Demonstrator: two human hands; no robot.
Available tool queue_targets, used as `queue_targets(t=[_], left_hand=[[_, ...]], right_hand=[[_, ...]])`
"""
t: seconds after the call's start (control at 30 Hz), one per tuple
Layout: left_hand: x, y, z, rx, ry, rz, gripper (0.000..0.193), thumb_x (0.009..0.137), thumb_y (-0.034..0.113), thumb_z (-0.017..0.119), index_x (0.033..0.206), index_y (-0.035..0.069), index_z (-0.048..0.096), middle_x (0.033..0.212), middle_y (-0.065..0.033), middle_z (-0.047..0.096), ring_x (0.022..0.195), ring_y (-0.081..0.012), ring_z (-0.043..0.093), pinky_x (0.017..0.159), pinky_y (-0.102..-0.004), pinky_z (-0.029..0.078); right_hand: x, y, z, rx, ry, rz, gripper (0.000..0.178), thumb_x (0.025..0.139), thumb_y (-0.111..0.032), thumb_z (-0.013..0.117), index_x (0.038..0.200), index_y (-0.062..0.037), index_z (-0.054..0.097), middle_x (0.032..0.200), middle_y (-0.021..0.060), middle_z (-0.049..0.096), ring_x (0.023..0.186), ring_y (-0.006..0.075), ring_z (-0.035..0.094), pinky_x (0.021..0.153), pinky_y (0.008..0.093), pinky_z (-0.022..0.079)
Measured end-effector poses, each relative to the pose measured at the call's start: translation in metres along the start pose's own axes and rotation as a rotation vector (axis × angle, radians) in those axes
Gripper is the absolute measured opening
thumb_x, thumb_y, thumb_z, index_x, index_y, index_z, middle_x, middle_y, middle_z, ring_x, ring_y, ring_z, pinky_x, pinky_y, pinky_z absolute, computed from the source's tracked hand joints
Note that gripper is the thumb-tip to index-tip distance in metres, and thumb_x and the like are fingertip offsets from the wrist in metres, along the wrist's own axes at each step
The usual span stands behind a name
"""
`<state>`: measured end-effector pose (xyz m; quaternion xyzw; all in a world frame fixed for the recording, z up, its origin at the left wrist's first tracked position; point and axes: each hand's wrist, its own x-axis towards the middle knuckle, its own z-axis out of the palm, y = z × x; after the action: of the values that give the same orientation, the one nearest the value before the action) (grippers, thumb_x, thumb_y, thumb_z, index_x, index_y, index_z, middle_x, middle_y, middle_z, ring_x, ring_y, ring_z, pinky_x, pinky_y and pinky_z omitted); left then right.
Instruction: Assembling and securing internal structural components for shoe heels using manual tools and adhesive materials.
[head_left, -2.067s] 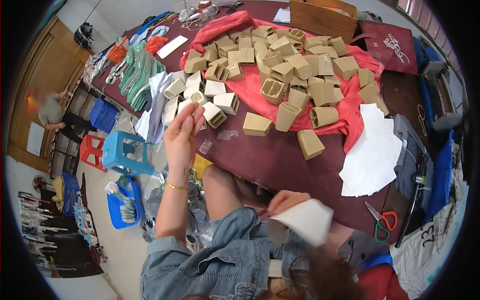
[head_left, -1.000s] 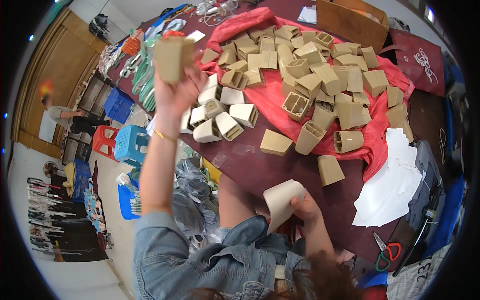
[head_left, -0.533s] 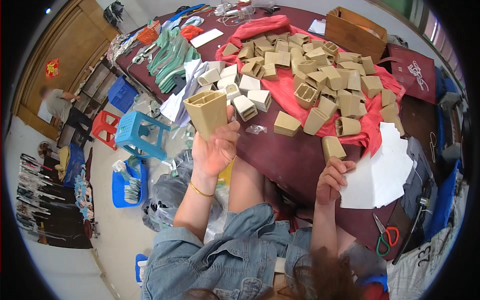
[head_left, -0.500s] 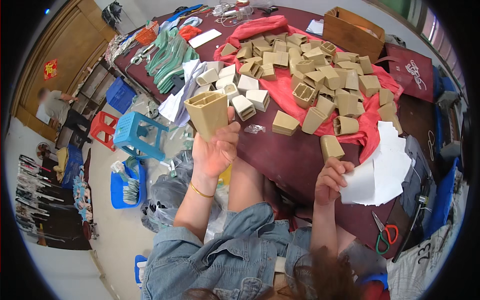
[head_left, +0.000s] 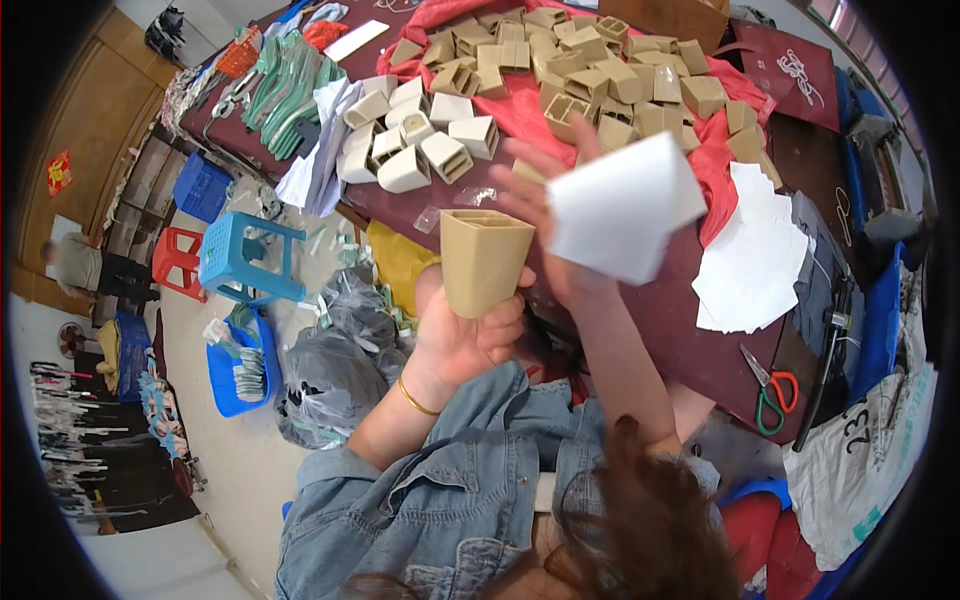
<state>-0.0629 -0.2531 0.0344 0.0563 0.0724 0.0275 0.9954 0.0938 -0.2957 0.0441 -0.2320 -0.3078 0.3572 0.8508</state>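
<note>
My left hand is wrapped round the lower part of a beige, tapered hollow block, held upright with its open end up. In my right hand, raised beside the block and blurred by motion, is a white sheet; the fingers point up and left, and the sheet covers part of the hand. Sheet and block are apart. Beyond lie many beige blocks on red plastic sheeting. A cluster of white-sided blocks sits to their left on the dark red table.
A white paper stack lies at the table's right, near scissors with red and green handles. Green strips lie at the far left. A blue stool, a blue tub and grey plastic bags stand on the floor.
My right hand has lifted a white sheet from the stack and swung left with it toward the block. My left hand has brought the block down and to the right.
</note>
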Motion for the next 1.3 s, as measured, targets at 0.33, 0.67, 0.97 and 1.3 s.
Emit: queue_targets(t=[0.33, 0.67, 0.97, 1.3], left_hand=[[-0.009, -0.023, -0.037, 1.312, 0.543, 0.818, 0.033, 0.098, 0.031, 0.039, 0.106, 0.001, 0.051, 0.09, -0.0079, 0.057, 0.084, -0.0147, 0.056, 0.078, -0.0291, 0.047], [-0.014, -0.051, -0.059, 1.699, 0.343, 0.722, 0.052, 0.069, 0.007, 0.078, 0.113, 0.001, 0.05, 0.114, -0.0081, 0.045, 0.117, -0.0216, 0.046, 0.098, -0.0336, 0.036], [0.004, -0.058, -0.074, 1.416, 0.578, 0.893, 0.023, 0.08, 0.009, 0.068, 0.098, 0.003, 0.055, 0.096, -0.0074, 0.048, 0.092, -0.0178, 0.049, 0.08, -0.028, 0.042], [0.133, 0.085, 0.006, 1.47, 0.527, 1.202, 0.028, 0.087, 0.021, 0.063, 0.104, -0.001, 0.06, 0.094, -0.0043, 0.062, 0.084, -0.0108, 0.055, 0.076, -0.0248, 0.045]], right_hand=[[-0.036, 0.016, -0.015, -0.233, 0.021, 0.173, 0.068, 0.096, -0.044, 0.04, 0.146, -0.0269, -0.002, 0.122, 0.0283, 0.048, 0.071, 0.0333, 0.067, 0.059, 0.0369, 0.058], [-0.092, 0.04, -0.037, -0.25, 0.243, 0.287, 0.067, 0.095, -0.021, 0.049, 0.147, -0.0199, 0.007, 0.12, 0.013, 0.048, 0.073, 0.0188, 0.064, 0.058, 0.0309, 0.056], [-0.091, 0.049, -0.041, -0.507, 0.357, 0.522, 0.055, 0.095, -0.047, 0.035, 0.118, 0.0005, 0.05, 0.092, 0.0136, 0.065, 0.077, 0.0169, 0.063, 0.071, 0.0287, 0.051], [-0.053, -0.071, -0.065, -0.156, 0.718, -0.465, 0.051, 0.098, -0.044, 0.033, 0.135, -0.0087, 0.034, 0.131, 0.0112, 0.046, 0.123, 0.0281, 0.043, 0.097, 0.0481, 0.039]])
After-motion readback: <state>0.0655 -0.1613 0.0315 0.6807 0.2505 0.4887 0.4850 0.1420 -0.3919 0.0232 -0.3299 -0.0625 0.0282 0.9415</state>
